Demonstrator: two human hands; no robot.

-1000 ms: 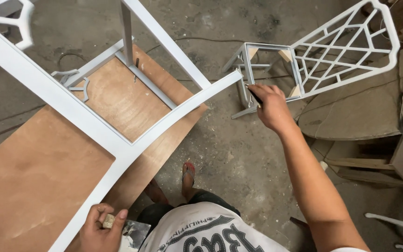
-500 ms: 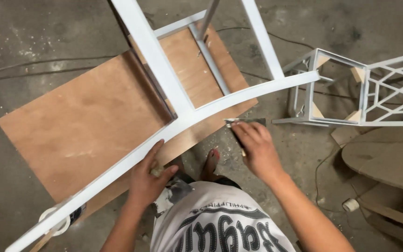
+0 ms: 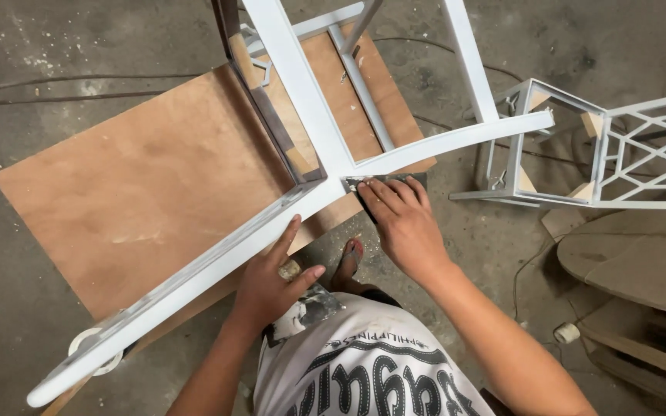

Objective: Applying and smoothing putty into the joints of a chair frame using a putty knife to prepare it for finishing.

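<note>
Right at the middle of the frame, the right hand (image 3: 404, 223) presses a dark sheet of sandpaper (image 3: 383, 182) flat under extended fingers against the white-painted chair frame (image 3: 302, 92), at the joint where its rails meet, presumably to smooth the paint there. The left hand (image 3: 275, 281), lower centre, steadies the long white rail with forefinger and thumb spread along it, the other fingers curled around a small tan lump. The frame lies tipped over a brown plywood board (image 3: 132, 185) on the dusty concrete floor (image 3: 55, 46). A second white chair frame with lattice back (image 3: 626, 154) lies at the right.
</note>
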